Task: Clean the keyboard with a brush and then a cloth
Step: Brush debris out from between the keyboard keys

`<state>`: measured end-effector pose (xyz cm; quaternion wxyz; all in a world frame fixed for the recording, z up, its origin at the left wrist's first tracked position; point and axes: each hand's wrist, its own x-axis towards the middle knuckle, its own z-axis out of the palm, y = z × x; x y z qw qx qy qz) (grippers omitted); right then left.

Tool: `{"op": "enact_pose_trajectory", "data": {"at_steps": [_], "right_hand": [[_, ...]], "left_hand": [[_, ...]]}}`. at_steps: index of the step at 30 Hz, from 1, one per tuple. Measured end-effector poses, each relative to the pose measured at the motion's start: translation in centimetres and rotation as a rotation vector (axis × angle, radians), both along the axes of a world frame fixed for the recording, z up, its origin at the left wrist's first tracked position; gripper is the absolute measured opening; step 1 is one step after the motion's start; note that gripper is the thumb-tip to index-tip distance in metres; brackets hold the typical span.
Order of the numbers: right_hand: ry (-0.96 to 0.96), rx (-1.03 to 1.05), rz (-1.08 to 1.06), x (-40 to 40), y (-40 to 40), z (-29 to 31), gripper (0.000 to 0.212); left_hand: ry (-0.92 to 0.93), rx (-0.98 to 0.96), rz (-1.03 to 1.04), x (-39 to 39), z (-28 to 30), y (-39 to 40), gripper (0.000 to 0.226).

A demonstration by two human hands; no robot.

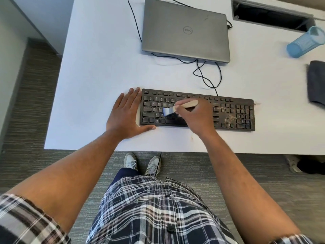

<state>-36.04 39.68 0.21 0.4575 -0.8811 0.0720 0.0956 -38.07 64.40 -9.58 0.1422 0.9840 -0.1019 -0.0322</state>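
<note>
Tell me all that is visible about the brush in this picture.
The brush is a small flat paint-style brush with a pale, wood-like handle and light bluish bristles. The right hand grips the handle near the bristles; the handle end sticks out up and to the right. It lies slanted, bristles at lower left, touching the letter keys of the black keyboard. A ferrule cannot be made out.

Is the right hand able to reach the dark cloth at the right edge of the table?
Probably yes: bare table lies between the right hand and the cloth, but its fingers hold the brush.
</note>
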Motion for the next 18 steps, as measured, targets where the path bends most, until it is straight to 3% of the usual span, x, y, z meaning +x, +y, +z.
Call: {"op": "enact_pose_trajectory", "data": {"at_steps": [10, 13, 18], "right_hand": [[-0.064, -0.392, -0.247, -0.1, -9.5, 1.2, 0.009], [-0.089, -0.291, -0.222, 0.0, -8.2, 1.6, 0.009], [-0.086, -0.068, 0.046, 0.1, -1.4, 0.7, 0.010]], "left_hand": [[0.000, 0.008, 0.004, 0.0, 0.1, 0.0, 0.136], [0.000, 0.013, 0.003, 0.0, 0.0, -0.1, 0.136], [-0.007, 0.003, 0.005, 0.0, 0.0, 0.0, 0.136]]}}
